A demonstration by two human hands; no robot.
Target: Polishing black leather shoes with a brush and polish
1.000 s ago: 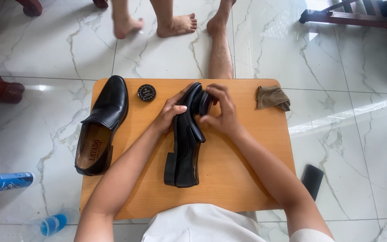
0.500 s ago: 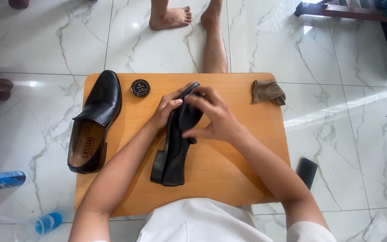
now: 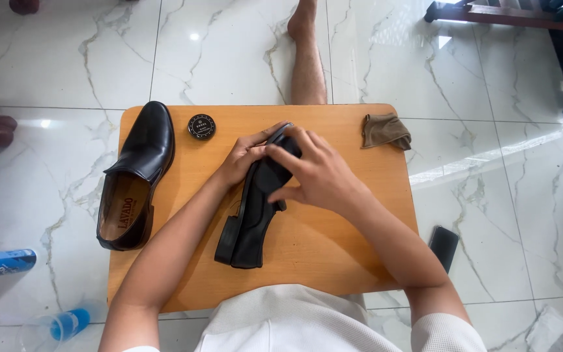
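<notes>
On the small wooden table (image 3: 333, 254) a black leather shoe (image 3: 250, 218) lies on its side, heel toward me. My left hand (image 3: 241, 156) grips its toe end from the left. My right hand (image 3: 314, 171) lies over the upper, fingers pressed on the leather; whether it holds a cloth is hidden. A second black shoe (image 3: 135, 176) stands upright at the table's left edge, its tan insole showing. A small round black polish tin (image 3: 201, 126) sits closed between that shoe and my hands.
A crumpled brown cloth (image 3: 386, 130) lies at the table's far right corner. My bare leg (image 3: 307, 58) stretches over the marble floor beyond the table. A black phone (image 3: 444, 246) lies on the floor at right, a blue can (image 3: 1, 263) and a blue bottle (image 3: 66, 324) at left.
My right hand has slid from the toe down over the shoe's upper. The view has tilted, so the other people's feet at the top are out of frame.
</notes>
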